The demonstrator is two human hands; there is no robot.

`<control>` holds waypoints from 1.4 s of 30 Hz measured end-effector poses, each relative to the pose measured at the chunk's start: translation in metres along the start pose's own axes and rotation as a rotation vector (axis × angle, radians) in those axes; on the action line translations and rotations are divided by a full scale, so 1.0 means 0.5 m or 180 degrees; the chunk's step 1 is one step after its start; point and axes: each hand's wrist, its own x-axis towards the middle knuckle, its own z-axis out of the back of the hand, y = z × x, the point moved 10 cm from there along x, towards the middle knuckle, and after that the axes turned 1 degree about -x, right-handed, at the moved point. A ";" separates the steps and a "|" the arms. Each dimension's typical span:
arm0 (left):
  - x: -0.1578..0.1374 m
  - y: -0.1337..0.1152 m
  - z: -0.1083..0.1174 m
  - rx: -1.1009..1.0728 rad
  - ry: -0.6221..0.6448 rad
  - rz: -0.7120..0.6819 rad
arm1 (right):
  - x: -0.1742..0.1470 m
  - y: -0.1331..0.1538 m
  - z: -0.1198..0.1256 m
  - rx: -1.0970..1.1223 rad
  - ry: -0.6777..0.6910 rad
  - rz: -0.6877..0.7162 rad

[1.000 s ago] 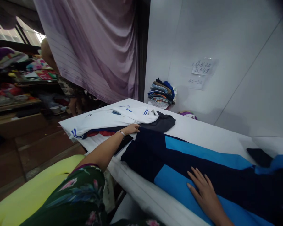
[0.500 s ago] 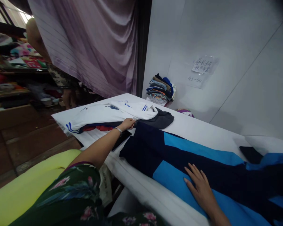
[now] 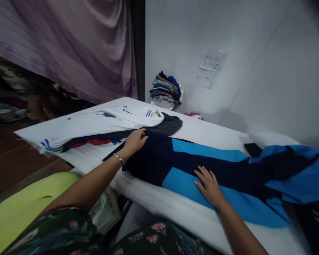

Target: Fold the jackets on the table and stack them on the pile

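A navy and bright blue garment (image 3: 191,156) lies spread lengthwise on the white table, its far right part bunched. My left hand (image 3: 135,142) is at the garment's left end, fingers closed at its far corner. My right hand (image 3: 208,186) rests flat on the middle, fingers spread across a blue panel and the navy beside it. Left of my left hand lies a pile of clothes with a white top with blue-striped cuffs (image 3: 93,127) uppermost. Dark grey cloth (image 3: 172,124) sticks out from under it. My left forearm partly covers a dark flat object (image 3: 112,153).
The white table (image 3: 210,131) runs along a pale wall bearing handwritten paper signs (image 3: 210,62). A stack of folded clothes (image 3: 166,90) stands beyond its far edge. A purple curtain (image 3: 95,53) hangs at the back left. Something yellow (image 3: 29,198) is at the lower left.
The view has swung right, so the scene sits further left. My left hand has come onto the garment's far left corner. My right hand stays flat on the blue panel.
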 end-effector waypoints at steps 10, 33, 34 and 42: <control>-0.212 -0.221 -0.192 0.0291 0.1339 -0.1344 | -0.066 -0.039 0.145 0.0929 -0.0829 -0.0404; -0.173 -0.111 -0.246 0.1072 0.1237 -0.1357 | -0.389 -0.415 0.224 0.0596 -0.2312 -0.2594; -0.174 -0.116 -0.241 0.1069 0.1235 -0.1341 | -0.384 -0.421 0.223 0.0582 -0.2280 -0.2692; -0.171 -0.132 -0.219 0.0942 0.1125 -0.1273 | -0.373 -0.455 0.219 0.0436 -0.2042 -0.3137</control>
